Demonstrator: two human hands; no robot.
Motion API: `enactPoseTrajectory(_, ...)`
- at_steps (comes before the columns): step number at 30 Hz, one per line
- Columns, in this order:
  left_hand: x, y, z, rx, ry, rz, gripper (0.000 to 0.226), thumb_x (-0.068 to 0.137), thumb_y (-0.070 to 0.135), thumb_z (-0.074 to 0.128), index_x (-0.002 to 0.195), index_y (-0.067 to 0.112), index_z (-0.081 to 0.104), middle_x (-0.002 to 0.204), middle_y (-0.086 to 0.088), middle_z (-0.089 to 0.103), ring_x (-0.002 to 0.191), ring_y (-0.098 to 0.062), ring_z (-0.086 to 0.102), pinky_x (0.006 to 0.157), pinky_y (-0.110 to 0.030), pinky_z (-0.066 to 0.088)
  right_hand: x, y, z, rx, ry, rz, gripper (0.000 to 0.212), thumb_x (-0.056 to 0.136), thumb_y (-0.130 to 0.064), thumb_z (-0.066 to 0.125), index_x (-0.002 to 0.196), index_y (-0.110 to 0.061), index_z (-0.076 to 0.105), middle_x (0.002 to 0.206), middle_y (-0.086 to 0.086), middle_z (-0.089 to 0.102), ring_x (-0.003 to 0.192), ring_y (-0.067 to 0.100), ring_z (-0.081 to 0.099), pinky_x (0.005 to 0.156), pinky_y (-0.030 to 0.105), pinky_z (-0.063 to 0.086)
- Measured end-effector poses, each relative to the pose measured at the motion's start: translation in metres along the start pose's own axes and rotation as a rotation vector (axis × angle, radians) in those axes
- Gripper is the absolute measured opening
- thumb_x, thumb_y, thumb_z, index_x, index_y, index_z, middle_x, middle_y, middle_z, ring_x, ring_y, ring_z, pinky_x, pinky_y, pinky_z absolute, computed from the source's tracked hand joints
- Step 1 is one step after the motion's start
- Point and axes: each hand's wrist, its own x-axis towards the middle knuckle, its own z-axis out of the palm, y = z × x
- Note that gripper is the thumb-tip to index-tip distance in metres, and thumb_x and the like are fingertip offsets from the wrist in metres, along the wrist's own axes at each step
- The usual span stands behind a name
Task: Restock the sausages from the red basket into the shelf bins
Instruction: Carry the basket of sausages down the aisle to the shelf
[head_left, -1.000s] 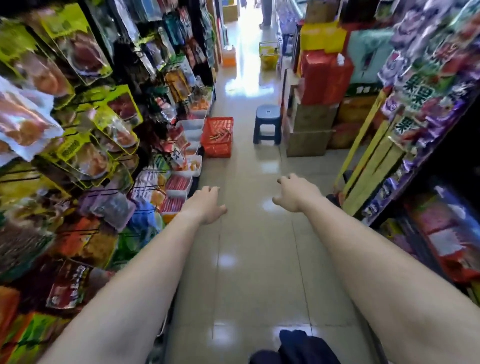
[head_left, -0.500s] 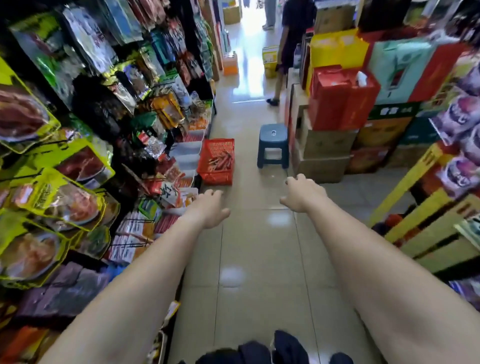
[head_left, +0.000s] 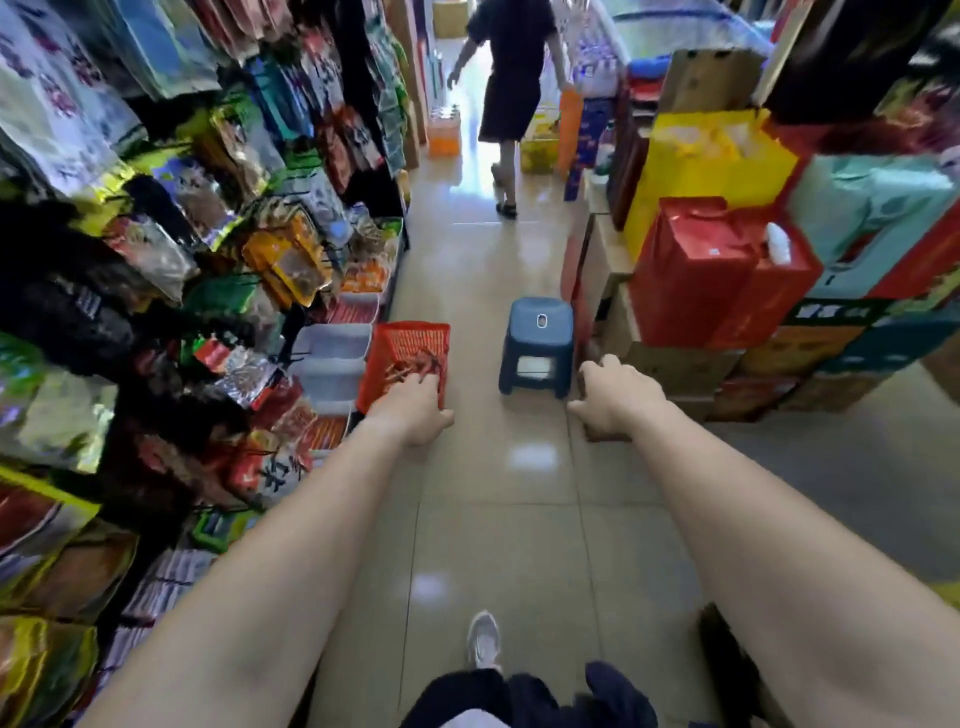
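While the red basket (head_left: 410, 338) of sausages (head_left: 418, 364) sits beside the shelf bins (head_left: 332, 343), my left grip (head_left: 415, 410) and right grip (head_left: 615, 395) hang loose, holding nothing.

Red basket (head_left: 410, 338) holds sausages (head_left: 415, 366); white shelf bins (head_left: 335, 340) just beside.

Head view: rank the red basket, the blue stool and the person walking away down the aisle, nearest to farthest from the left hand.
1. red basket: on the floor by the left shelves, just ahead of the left hand.
2. blue stool: across the aisle, to the right.
3. person in dark clothes: far down the aisle.
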Motion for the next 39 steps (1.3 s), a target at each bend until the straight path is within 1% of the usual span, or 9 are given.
enactPoseTrajectory(5,0.123,0.003,-0.060,0.010,-0.003,0.032,0.065,0.092,0.046,0.055,0.146,0.013,0.038,0.146,-0.015,0.043,0.132,-0.037,0.045,0.106,-0.046,0.040,0.121,-0.017,-0.054,0.040,0.014,-0.003,0.054,0.092,-0.049,0.055,0.135,-0.018,0.047,0.132,0.010,0.046,0.118,0.033,0.053,0.087,0.043,0.047)
enactPoseTrajectory(10,0.245,0.009,-0.093,0.025,-0.033,0.053,0.068,0.091,0.047,0.055,0.147,0.013,0.038,0.149,-0.014,0.042,0.134,-0.035,0.044,0.107,-0.047,0.042,0.250,-0.023,-0.077,0.047,-0.008,-0.033,0.059,0.092,-0.046,0.056,0.143,-0.019,0.043,0.137,0.009,0.044,0.119,0.032,0.052,0.087,0.044,0.049)
enactPoseTrajectory(14,0.350,0.013,-0.119,0.064,-0.043,0.030,0.063,0.092,0.048,0.054,0.143,0.014,0.041,0.142,-0.014,0.046,0.130,-0.037,0.046,0.103,-0.048,0.043,0.370,-0.018,-0.091,0.042,-0.025,-0.057,0.058,0.090,-0.048,0.057,0.138,-0.020,0.045,0.137,0.009,0.045,0.116,0.032,0.054,0.089,0.048,0.052)
enactPoseTrajectory(19,0.467,0.016,-0.169,0.042,-0.088,-0.048,0.069,0.092,0.049,0.054,0.149,0.014,0.035,0.147,-0.014,0.042,0.134,-0.036,0.043,0.106,-0.049,0.042,0.510,-0.007,-0.144,0.022,-0.092,-0.065,0.063,0.090,-0.051,0.058,0.141,-0.018,0.044,0.137,0.011,0.045,0.121,0.034,0.051,0.094,0.051,0.049)
enactPoseTrajectory(25,0.584,0.015,-0.224,-0.017,-0.071,-0.060,0.064,0.093,0.042,0.053,0.147,0.013,0.037,0.147,-0.015,0.042,0.133,-0.035,0.045,0.103,-0.047,0.044,0.653,-0.017,-0.203,0.044,-0.098,-0.109,0.061,0.090,-0.048,0.057,0.141,-0.015,0.046,0.138,0.012,0.046,0.121,0.035,0.052,0.094,0.047,0.049)
enactPoseTrajectory(30,0.683,-0.012,-0.249,-0.016,-0.103,-0.064,0.065,0.094,0.044,0.053,0.148,0.014,0.036,0.147,-0.014,0.042,0.134,-0.035,0.043,0.104,-0.046,0.041,0.762,-0.054,-0.224,0.007,-0.138,-0.133,0.060,0.092,-0.049,0.055,0.142,-0.016,0.045,0.140,0.010,0.045,0.122,0.034,0.052,0.090,0.044,0.047)
enactPoseTrajectory(33,0.747,-0.043,-0.267,-0.013,-0.114,-0.066,0.064,0.095,0.045,0.053,0.148,0.014,0.036,0.147,-0.013,0.042,0.134,-0.035,0.043,0.104,-0.047,0.039,0.827,-0.082,-0.235,-0.021,-0.153,-0.130,0.059,0.093,-0.048,0.054,0.142,-0.017,0.044,0.141,0.009,0.044,0.121,0.033,0.053,0.088,0.044,0.050)
enactPoseTrajectory(37,0.820,-0.092,-0.304,-0.088,-0.125,-0.095,0.068,0.094,0.046,0.054,0.150,0.013,0.033,0.151,-0.015,0.039,0.137,-0.034,0.041,0.109,-0.047,0.039,0.901,-0.129,-0.263,-0.029,-0.169,-0.132,0.061,0.093,-0.049,0.057,0.144,-0.017,0.044,0.143,0.011,0.044,0.124,0.034,0.052,0.096,0.045,0.049)
enactPoseTrajectory(39,0.851,-0.115,-0.322,-0.078,-0.129,-0.108,0.067,0.095,0.045,0.053,0.150,0.012,0.034,0.151,-0.017,0.038,0.137,-0.035,0.040,0.109,-0.045,0.038,0.934,-0.153,-0.276,-0.039,-0.176,-0.143,0.062,0.094,-0.048,0.057,0.145,-0.017,0.043,0.143,0.012,0.044,0.124,0.034,0.051,0.096,0.043,0.048)
